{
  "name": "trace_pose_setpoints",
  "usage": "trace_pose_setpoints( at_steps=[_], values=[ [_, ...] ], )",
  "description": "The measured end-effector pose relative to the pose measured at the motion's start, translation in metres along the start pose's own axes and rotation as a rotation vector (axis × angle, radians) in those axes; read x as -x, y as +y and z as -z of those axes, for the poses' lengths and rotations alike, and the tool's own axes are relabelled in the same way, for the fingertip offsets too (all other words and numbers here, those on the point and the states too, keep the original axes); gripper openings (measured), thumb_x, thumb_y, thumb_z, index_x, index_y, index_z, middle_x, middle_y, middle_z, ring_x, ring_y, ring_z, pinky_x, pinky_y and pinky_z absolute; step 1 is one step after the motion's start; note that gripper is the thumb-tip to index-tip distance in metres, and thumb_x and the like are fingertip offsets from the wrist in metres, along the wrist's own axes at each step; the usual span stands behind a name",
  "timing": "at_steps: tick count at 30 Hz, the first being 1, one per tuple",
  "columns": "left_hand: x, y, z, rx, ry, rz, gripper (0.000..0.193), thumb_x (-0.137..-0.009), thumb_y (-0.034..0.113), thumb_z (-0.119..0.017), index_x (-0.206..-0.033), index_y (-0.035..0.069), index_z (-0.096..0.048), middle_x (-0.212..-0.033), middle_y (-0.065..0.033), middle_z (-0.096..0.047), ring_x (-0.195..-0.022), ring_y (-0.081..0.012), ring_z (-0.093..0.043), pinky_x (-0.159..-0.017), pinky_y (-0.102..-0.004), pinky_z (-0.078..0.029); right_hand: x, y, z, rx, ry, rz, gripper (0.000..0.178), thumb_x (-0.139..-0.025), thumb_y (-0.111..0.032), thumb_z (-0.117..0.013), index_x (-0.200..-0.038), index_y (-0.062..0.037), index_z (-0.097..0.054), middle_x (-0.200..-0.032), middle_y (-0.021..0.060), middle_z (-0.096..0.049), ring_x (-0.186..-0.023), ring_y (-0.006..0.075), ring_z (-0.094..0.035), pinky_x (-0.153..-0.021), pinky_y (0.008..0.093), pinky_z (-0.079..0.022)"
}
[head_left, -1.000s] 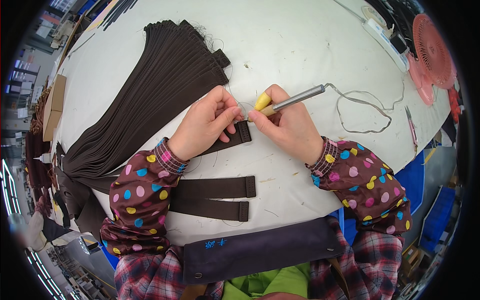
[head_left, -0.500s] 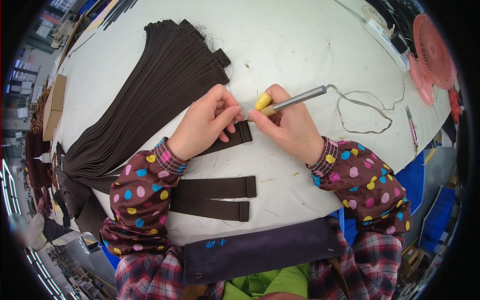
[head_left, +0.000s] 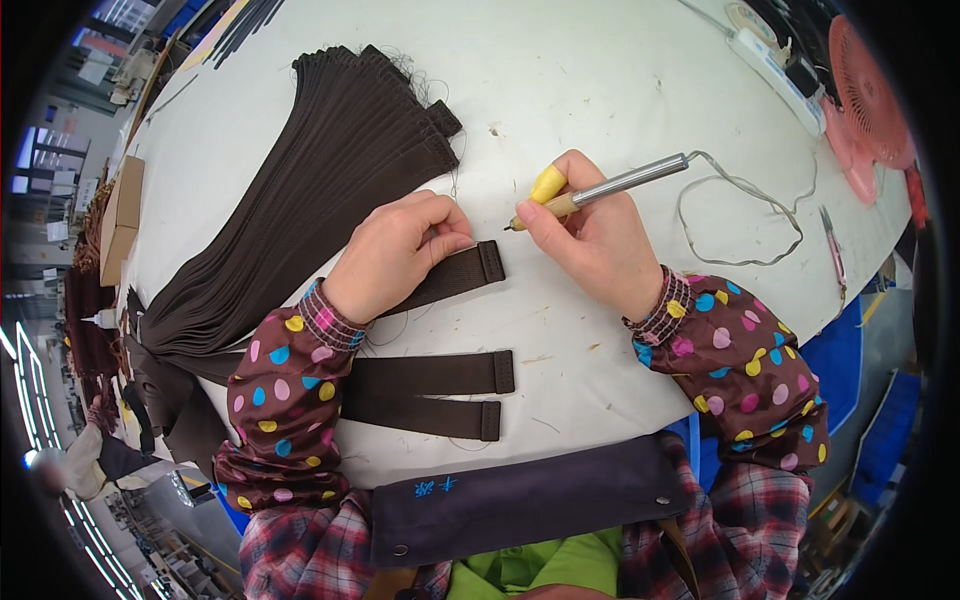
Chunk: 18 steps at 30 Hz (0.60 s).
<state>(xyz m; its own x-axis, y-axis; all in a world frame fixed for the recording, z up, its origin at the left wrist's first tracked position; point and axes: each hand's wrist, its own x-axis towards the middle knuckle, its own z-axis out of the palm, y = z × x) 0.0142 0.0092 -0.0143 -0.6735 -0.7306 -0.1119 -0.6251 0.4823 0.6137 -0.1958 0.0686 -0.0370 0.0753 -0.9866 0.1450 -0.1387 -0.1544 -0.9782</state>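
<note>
Lying across my front is a dark purple cloth panel (head_left: 530, 505), and beyond it two dark brown straps (head_left: 430, 376) rest on the white table (head_left: 600, 400), their stitched ends pointing to the right. A little farther, a third strap (head_left: 452, 282) passes under my left hand (head_left: 405, 250), and its stitched end comes out past my fingers. The thumb and fingertips of this hand are pressed together at the upper edge of the strap; whether they pinch a thread, I cannot tell. My right hand (head_left: 592, 240) is pinching a pen-shaped tool (head_left: 625, 180) by its wooden grip, with a yellow finger cover (head_left: 547, 184) on one finger. The dark tip is near the strap end, but apart from it. Behind the left hand, a large fan-shaped pile of straps (head_left: 300, 190) spreads out, with loose threads at its far ends. Farther to the right are a white power strip (head_left: 775, 80) and a pink fan (head_left: 870, 95).
</note>
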Motion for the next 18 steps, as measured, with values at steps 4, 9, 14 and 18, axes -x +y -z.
trace_pose_setpoints(
  at_steps=[4,9,14,18],
  values=[
    [0.009,-0.004,-0.004,-0.595,0.386,0.016,0.014,-0.079,0.009,-0.065,-0.092,0.01,-0.059,-0.087,-0.0051,-0.055,-0.075,-0.0219,-0.056,-0.064,-0.036,-0.048,0.0,-0.001,0.0,-0.025,-0.011,-0.002,0.017,-0.089,-0.01,-0.06,-0.086,-0.0042,-0.045,-0.073,0.0006,-0.056,-0.061,0.0018,-0.044,-0.052,0.0182,-0.036],
    [0.013,0.014,0.006,-0.736,0.465,-0.1,0.019,-0.078,0.016,-0.068,-0.094,0.009,-0.06,-0.095,-0.0039,-0.053,-0.088,-0.0239,-0.053,-0.073,-0.0352,-0.043,0.0,0.006,0.002,0.02,-0.059,0.026,0.015,-0.093,-0.015,-0.056,-0.098,-0.0022,-0.049,-0.074,0.0011,-0.058,-0.059,0.0039,-0.05,-0.051,0.0198,-0.044],
    [0.01,0.017,-0.008,-0.295,0.129,-0.117,0.035,-0.073,0.031,-0.076,-0.092,0.008,-0.059,-0.093,-0.0051,-0.055,-0.087,-0.0235,-0.054,-0.076,-0.0346,-0.04,-0.001,0.001,0.002,0.09,-0.144,-0.037,0.02,-0.093,-0.016,-0.055,-0.106,-0.002,-0.05,-0.079,0.0065,-0.065,-0.054,0.0091,-0.057,-0.05,0.0217,-0.047],
    [0.006,0.022,-0.005,0.002,-0.052,0.068,0.032,-0.075,0.024,-0.076,-0.089,0.005,-0.056,-0.081,-0.0039,-0.058,-0.074,-0.0154,-0.056,-0.069,-0.0296,-0.044,0.0,0.007,0.002,0.306,-0.171,0.029,0.023,-0.09,-0.012,-0.059,-0.107,-0.0017,-0.049,-0.083,0.0083,-0.066,-0.06,0.0128,-0.062,-0.055,0.0229,-0.049]
  ],
)
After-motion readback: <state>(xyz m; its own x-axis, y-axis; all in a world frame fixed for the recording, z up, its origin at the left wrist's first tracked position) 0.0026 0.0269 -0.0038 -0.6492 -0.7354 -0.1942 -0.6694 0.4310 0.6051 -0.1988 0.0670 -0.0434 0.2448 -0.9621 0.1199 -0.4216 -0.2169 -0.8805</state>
